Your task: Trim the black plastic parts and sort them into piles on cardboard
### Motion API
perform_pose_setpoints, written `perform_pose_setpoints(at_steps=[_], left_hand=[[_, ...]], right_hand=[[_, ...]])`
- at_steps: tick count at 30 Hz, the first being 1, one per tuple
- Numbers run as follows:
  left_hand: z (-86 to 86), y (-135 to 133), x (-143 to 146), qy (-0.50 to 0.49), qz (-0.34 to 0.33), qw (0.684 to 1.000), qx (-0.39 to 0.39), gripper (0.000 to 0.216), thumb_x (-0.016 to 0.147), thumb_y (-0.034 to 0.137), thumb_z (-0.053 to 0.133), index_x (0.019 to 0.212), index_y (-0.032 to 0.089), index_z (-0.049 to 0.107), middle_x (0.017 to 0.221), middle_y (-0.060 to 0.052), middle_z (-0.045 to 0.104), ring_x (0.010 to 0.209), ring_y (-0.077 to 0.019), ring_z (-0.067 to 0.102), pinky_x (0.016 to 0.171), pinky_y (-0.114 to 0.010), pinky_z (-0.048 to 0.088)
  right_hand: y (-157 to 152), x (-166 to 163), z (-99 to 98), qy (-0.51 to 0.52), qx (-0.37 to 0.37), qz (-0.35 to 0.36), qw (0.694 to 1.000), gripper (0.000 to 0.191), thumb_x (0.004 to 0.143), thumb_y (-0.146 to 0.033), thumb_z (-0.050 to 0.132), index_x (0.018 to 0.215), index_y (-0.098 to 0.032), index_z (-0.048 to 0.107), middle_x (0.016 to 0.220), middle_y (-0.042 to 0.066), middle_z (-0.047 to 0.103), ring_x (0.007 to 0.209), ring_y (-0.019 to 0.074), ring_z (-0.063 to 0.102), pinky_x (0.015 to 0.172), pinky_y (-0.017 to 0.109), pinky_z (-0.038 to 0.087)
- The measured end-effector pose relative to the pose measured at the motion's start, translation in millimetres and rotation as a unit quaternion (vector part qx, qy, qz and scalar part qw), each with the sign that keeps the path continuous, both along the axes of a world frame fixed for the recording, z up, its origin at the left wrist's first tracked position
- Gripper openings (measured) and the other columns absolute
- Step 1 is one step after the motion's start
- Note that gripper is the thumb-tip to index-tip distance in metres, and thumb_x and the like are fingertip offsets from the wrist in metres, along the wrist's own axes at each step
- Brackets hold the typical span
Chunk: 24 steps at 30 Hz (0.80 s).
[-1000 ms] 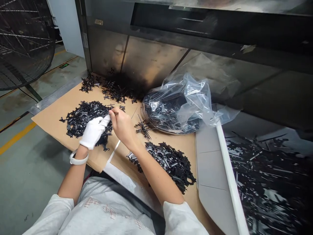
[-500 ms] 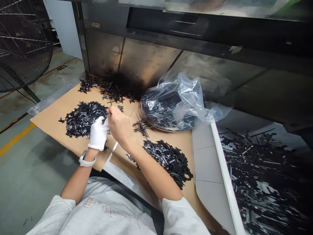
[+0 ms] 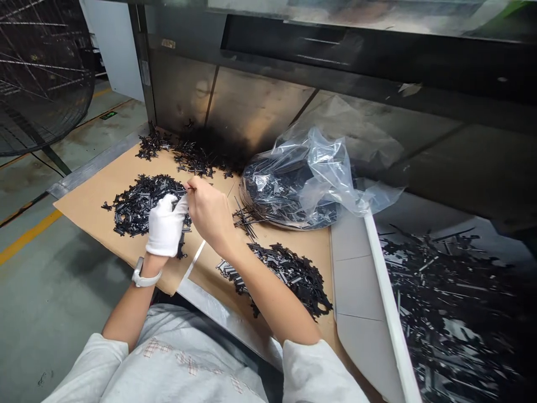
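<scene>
My left hand (image 3: 166,225) wears a white glove and is closed, fingertips pinched against my right hand. My bare right hand (image 3: 208,211) is closed too, thumb and fingers pinching a small black plastic part (image 3: 187,192) between the two hands. Both hands hover over the right edge of a pile of black plastic parts (image 3: 136,202) on a sheet of brown cardboard (image 3: 90,196). A second pile of black parts (image 3: 289,273) lies under my right forearm. A few thin black sticks (image 3: 245,218) lie just right of my right hand.
A clear plastic bag of black parts (image 3: 300,184) sits in a round tray at the back. More parts are scattered along the metal back wall (image 3: 188,152). A white bin (image 3: 453,313) full of black scrap stands at the right. A large fan (image 3: 39,73) is at far left.
The two hands stayed joined on the small part, shifting slightly; the left wrist turned a little. The camera view drifted slightly.
</scene>
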<state>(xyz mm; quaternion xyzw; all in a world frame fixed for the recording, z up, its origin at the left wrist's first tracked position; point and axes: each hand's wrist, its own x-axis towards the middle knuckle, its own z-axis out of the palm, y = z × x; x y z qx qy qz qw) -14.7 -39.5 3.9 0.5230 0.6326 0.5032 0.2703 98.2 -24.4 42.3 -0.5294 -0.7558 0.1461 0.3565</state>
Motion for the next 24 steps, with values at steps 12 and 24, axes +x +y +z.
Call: perform_pose_setpoints(at_steps=[12, 24], left_hand=[[2.0, 6, -7, -0.027, -0.040, 0.999, -0.009, 0.034, 0.096, 0.040, 0.060, 0.068, 0.023, 0.049, 0.060, 0.004, 0.049, 0.057, -0.0131, 0.045, 0.059, -0.026, 0.037], [4.1, 5, -13, -0.049, -0.085, 0.995, -0.005, 0.042, 0.100, 0.045, 0.048, 0.064, 0.024, 0.040, 0.052, 0.006, 0.038, 0.048, -0.0107, 0.037, 0.051, -0.025, 0.035]], right_hand=[[10, 5, -3.6, 0.038, -0.015, -0.003, 0.999, 0.025, 0.104, -0.021, 0.043, 0.082, -0.021, 0.055, 0.072, 0.003, 0.064, 0.065, 0.0172, 0.058, 0.065, 0.028, 0.038], [21, 4, -11.9, 0.113, -0.030, 0.025, 0.993, 0.027, 0.103, -0.025, 0.045, 0.077, -0.022, 0.053, 0.068, 0.000, 0.060, 0.063, 0.0153, 0.056, 0.068, 0.028, 0.041]])
